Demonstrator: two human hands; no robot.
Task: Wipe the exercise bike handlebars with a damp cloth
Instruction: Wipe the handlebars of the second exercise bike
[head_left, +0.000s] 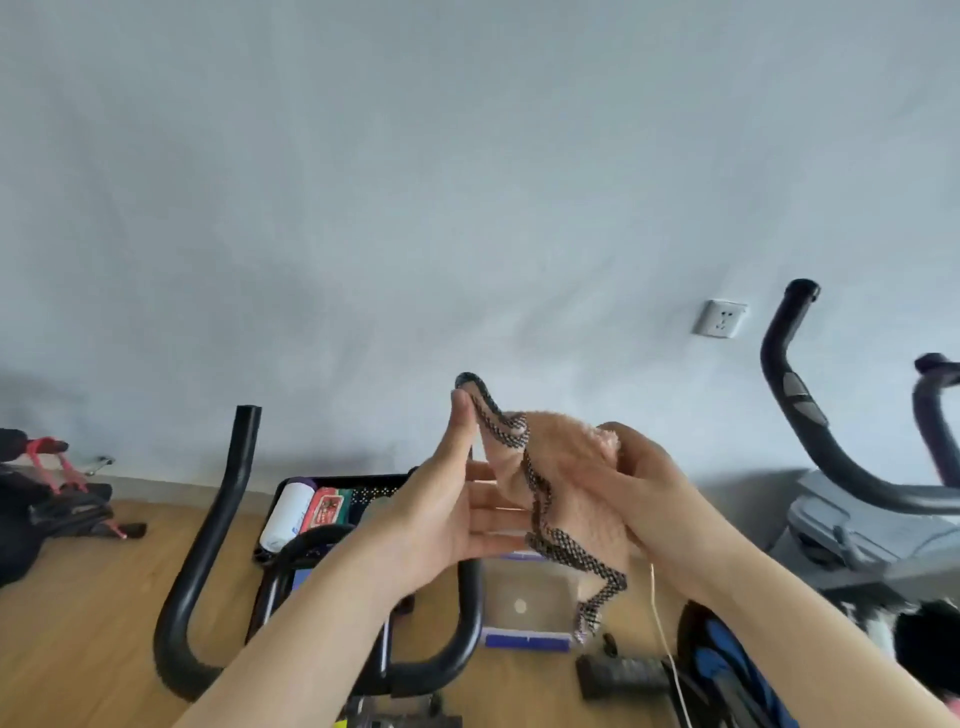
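Held up at chest height between two bare hands is a pink cloth (566, 467) with a black-and-white speckled edge. The left hand (452, 509) is open, palm turned to the right. Its thumb stands upright with the cloth's top corner looped over the tip, and its straight fingers reach under the fabric. The right hand (644, 483) has its fingers curled around the bunched far side of the cloth. The cloth's long axis runs diagonally, from the top corner at upper left to a loose tail hanging at lower right.

On the far left a black bag (47, 514) with pink straps lies on the wooden floor (78, 623). Next come the black handlebars (208, 545), below the hands and apart from the cloth. Their left horn curves up and points toward the pale wall (467, 182), and a rounded centre loop sits under the left forearm. Behind them a black tray (374, 486) holds a white bottle (285, 514) and a red packet (328, 508). Below the cloth's tail is a clear box (524, 603) with blue edges. Farther right, a white socket (719, 318) is on the wall, and a second bike (857, 525) stands at the right edge.
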